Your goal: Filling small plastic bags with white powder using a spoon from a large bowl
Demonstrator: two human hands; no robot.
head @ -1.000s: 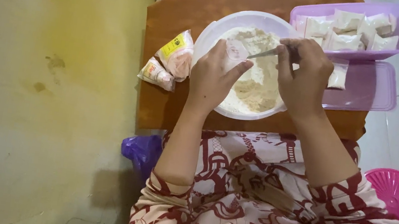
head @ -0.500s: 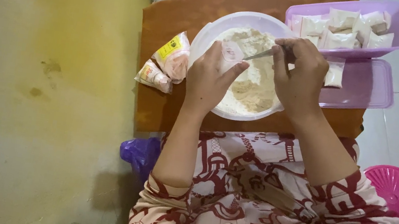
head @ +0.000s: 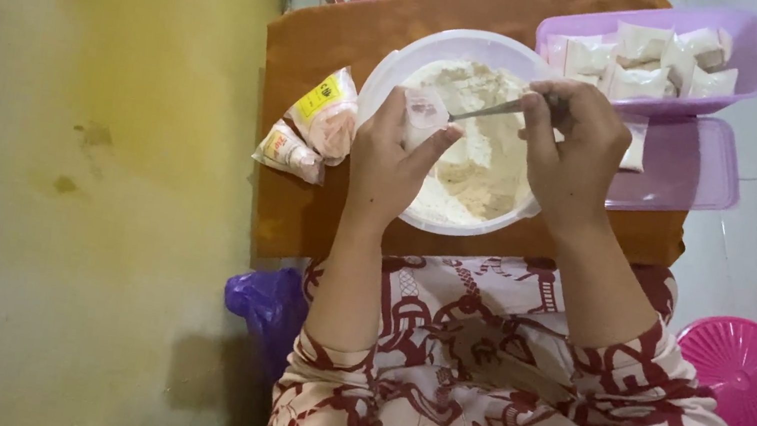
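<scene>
Since the earlier frame my view has slid a little, so the whole scene sits slightly left and lower, and my right hand (head: 572, 153) has brought the thin metal spoon (head: 488, 111) closer to the mouth of the small clear plastic pouch (head: 423, 111). I judge that pouch to be very light, limp and a bit slippery, easy to crumple or tip, so it is best pinched near its open rim, with the mouth kept upward. My left hand (head: 389, 162) does just that: fingers and thumb are closed narrowly around the pouch, holding it upright over the near-left part of the round white plastic bowl (head: 391, 68). My right hand is curled tight around the spoon's handle, the spoon's tip pointing left toward the pouch; I cannot tell whether it carries any powder. Pale beige flour-like powder (head: 483, 159) fills the bowl, loose and likely to spill or puff if jolted. This bowl rests on the low orange-brown bench (head: 318, 214). Just left of the bowl lie two printed sealed packets (head: 317, 122). To the right, a lilac rectangular plastic tray (head: 749, 59) holds several filled small white pouches (head: 640, 62), with a flat lilac lid (head: 690, 166) just below it, and a pink round plastic cover (head: 742, 377) lies on the floor well apart.
</scene>
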